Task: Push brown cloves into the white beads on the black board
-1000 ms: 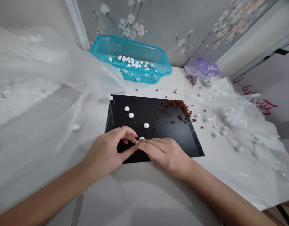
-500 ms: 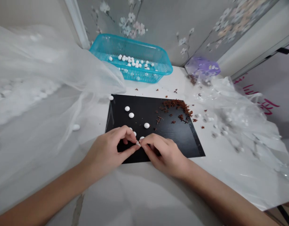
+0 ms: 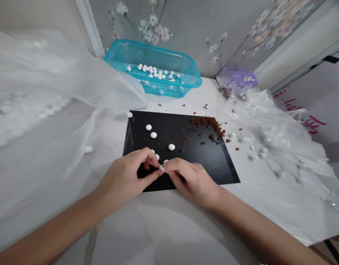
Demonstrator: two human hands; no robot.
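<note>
Between thumb and forefinger, my left hand (image 3: pixel 133 168) pinches a small white ball (image 3: pixel 162 168) over the near edge of a black mat (image 3: pixel 210 165). My right hand (image 3: pixel 193 180) is closed in a pinch against the same ball; a tiny brown piece shows at its fingertips, mostly hidden. Just beyond the fingers lie several more white balls, among them one white ball (image 3: pixel 171 147) near the mat's middle. A heap of small brown star-shaped pieces (image 3: pixel 208 123) covers the mat's far right corner, with loose ones scattered around it.
Behind the mat stands a blue plastic basket (image 3: pixel 195 79) holding several white balls. A large translucent bag (image 3: pixel 75 81) of white balls fills the left side. On the right lies a clear plastic bag (image 3: pixel 291 154), with a purple packet (image 3: pixel 237 77) near the wall.
The fingertips have shifted slightly at the ball, and more of the ball shows between them. Otherwise both hands stay in place.
</note>
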